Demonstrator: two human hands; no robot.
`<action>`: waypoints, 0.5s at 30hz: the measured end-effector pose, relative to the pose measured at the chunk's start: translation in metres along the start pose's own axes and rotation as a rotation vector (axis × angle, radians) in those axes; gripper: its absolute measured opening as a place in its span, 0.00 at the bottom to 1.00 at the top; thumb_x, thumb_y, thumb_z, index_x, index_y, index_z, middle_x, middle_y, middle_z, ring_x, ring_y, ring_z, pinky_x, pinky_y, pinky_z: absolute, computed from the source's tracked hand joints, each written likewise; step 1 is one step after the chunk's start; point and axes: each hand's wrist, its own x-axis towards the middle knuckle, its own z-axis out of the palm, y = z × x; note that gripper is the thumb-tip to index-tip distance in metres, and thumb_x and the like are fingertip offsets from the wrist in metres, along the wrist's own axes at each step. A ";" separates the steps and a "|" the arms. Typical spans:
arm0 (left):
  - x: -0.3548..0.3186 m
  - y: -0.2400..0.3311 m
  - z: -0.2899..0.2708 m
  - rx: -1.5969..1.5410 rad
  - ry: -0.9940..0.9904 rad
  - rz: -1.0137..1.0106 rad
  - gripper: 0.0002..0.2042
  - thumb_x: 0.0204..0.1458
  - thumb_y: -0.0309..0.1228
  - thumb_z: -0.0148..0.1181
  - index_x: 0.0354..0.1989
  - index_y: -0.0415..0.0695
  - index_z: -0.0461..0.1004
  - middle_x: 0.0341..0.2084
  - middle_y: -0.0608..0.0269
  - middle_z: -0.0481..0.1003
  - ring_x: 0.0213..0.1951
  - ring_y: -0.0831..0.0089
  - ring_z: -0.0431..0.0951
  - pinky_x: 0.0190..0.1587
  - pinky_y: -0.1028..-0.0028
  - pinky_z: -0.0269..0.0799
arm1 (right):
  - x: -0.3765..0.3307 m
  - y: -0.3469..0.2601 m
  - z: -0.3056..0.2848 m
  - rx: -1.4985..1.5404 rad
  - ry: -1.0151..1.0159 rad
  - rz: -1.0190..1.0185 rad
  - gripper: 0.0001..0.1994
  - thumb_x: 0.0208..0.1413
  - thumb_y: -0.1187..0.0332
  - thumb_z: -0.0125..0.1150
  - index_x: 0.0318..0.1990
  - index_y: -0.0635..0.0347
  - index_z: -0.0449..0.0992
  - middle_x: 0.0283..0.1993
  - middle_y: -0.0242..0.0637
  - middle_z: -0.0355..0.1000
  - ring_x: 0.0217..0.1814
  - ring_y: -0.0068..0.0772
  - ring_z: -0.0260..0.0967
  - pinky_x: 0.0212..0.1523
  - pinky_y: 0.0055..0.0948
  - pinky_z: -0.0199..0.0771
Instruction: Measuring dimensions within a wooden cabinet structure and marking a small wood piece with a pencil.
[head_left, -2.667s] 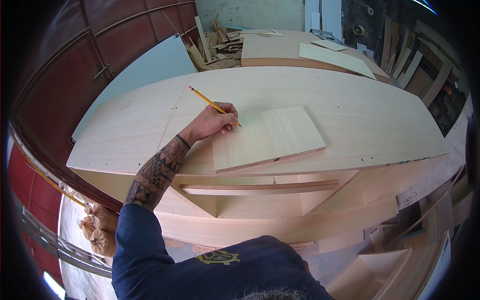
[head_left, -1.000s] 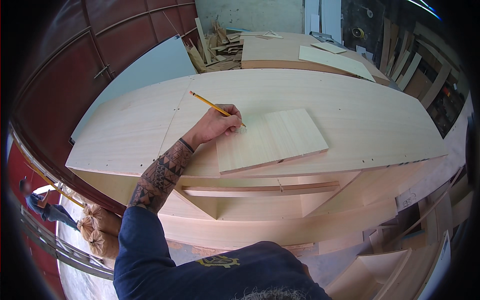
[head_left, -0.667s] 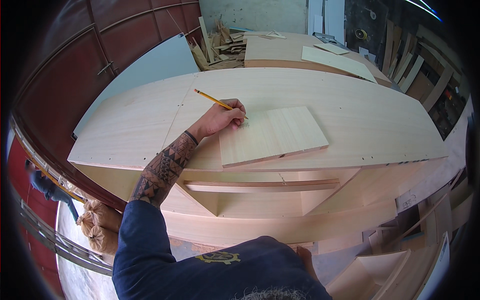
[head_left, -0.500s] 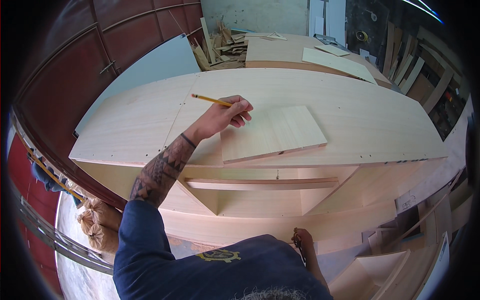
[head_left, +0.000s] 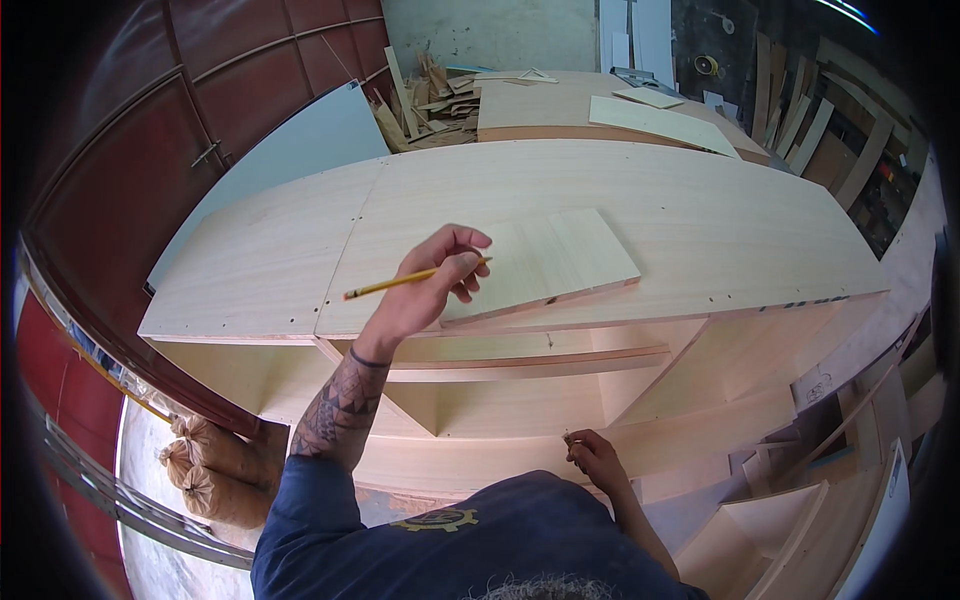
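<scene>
My left hand (head_left: 437, 280) is closed round a yellow pencil (head_left: 385, 287), above the near left part of a loose pale wooden board (head_left: 575, 255). The pencil's point sticks out past the fingers to the right, its eraser end to the left. Under the board is the long wooden top (head_left: 720, 215) of an unfinished cabinet. Lower down, my right hand (head_left: 597, 457) is in front of the cabinet's lower front edge, fingers curled. A small dark thing shows at its fingertips, too small to name.
Open compartments with a cross rail (head_left: 530, 363) lie below the cabinet top. Behind stands another wooden unit (head_left: 530, 105) with loose panels on it, beside a pile of offcuts (head_left: 440, 105). Tied sacks (head_left: 215, 455) sit at left, and an open wooden box (head_left: 755, 530) at lower right.
My left hand has come down and nearer, and the pencil's eraser end has swung downward. My right hand has risen toward the cabinet. The view has shifted slightly.
</scene>
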 end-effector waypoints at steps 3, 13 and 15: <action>0.056 -0.017 -0.022 0.141 0.127 -0.026 0.10 0.62 0.29 0.58 0.48 0.37 0.74 0.38 0.60 0.80 0.36 0.78 0.80 0.39 0.76 0.81 | -0.007 -0.001 0.013 -0.157 -0.052 0.028 0.18 0.64 0.61 0.63 0.56 0.62 0.79 0.36 0.35 0.80 0.35 0.24 0.74 0.39 0.30 0.77; 0.089 -0.042 -0.020 0.368 0.067 -0.162 0.09 0.59 0.31 0.60 0.34 0.37 0.78 0.26 0.64 0.79 0.28 0.82 0.77 0.33 0.79 0.76 | -0.022 0.027 0.000 -0.273 0.044 -0.012 0.19 0.62 0.61 0.64 0.56 0.64 0.79 0.36 0.37 0.80 0.34 0.26 0.75 0.38 0.30 0.77; 0.088 -0.038 -0.018 0.404 0.054 -0.137 0.09 0.59 0.32 0.60 0.34 0.37 0.78 0.26 0.65 0.79 0.28 0.82 0.77 0.33 0.79 0.75 | -0.025 0.028 -0.003 -0.275 0.053 -0.014 0.19 0.62 0.60 0.64 0.55 0.64 0.79 0.36 0.37 0.80 0.34 0.26 0.75 0.38 0.31 0.77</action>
